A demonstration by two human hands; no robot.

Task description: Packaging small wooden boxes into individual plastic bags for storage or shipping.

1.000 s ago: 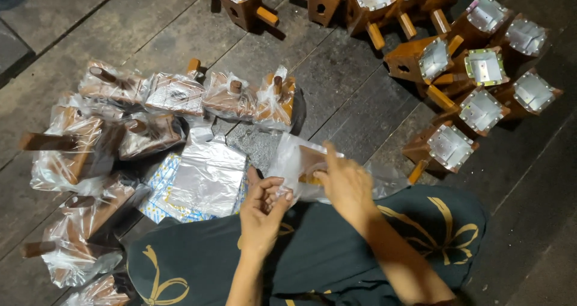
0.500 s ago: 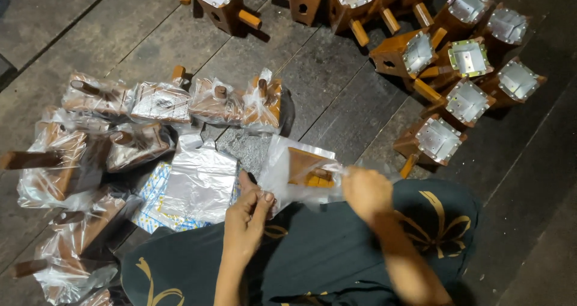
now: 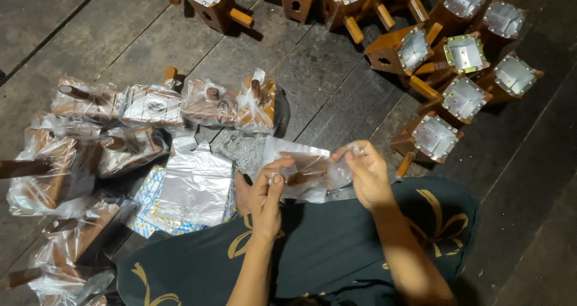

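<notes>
Wooden piece [image 3: 303, 177] is now fully inside the clear bag [image 3: 300, 168] vs a sec ago; left hand [image 3: 264, 192] & right hand [image 3: 366, 174] both pinch the bag, so bagging's nearly done

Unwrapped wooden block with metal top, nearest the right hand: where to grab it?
Take the brown wooden block with riveted metal top by its protruding wooden peg. Come from the lower left, probably: the peg points toward the right hand, and neighbouring blocks crowd its upper right.

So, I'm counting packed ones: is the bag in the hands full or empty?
Full: a brown wooden piece shows through the clear bag between both hands.
</notes>
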